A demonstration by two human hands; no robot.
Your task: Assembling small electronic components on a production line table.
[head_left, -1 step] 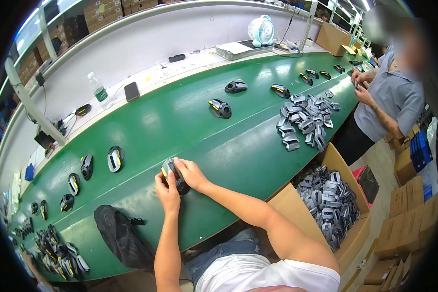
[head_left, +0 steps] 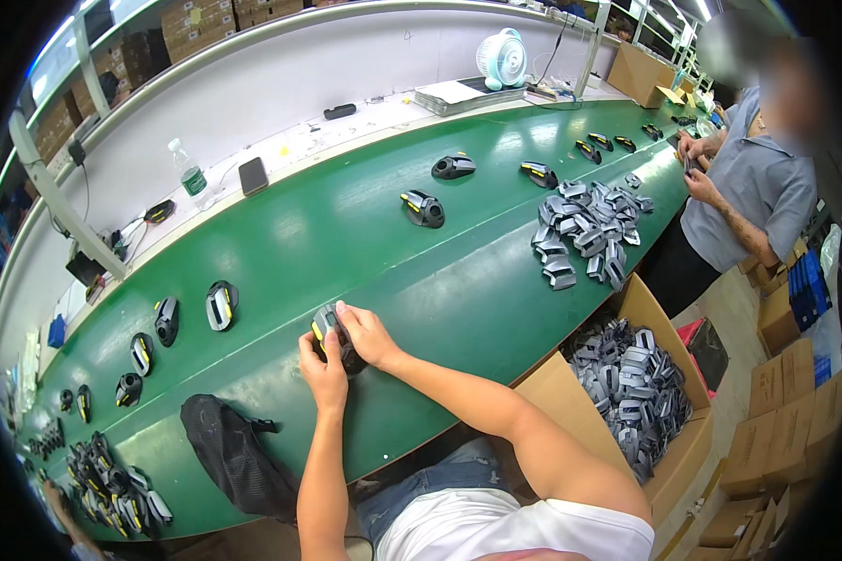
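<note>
Parts pile (head_left: 108, 486): black, grey and yellow pieces, left of the black bag (head_left: 229, 449).
Bag: reference landmark; lies on the green bench (head_left: 477, 290).
Left hand (head_left: 325, 374): right of the bag; grasps the device from its near left side.
Device (head_left: 325, 320): grey and black with yellow trim; located beyond the bag and to its right, between both hands. Contact with the bench cannot be determined.
Right hand (head_left: 372, 335): farther right of the bag; grasps the device's right side.
Change: slight shift of device and fingers only; same unit retained, so work apparently continues on it.
Shell heap (head_left: 589, 229): grey, well right of the bag.
Carton (head_left: 571, 411): right of the bag; contains grey shells.
</note>
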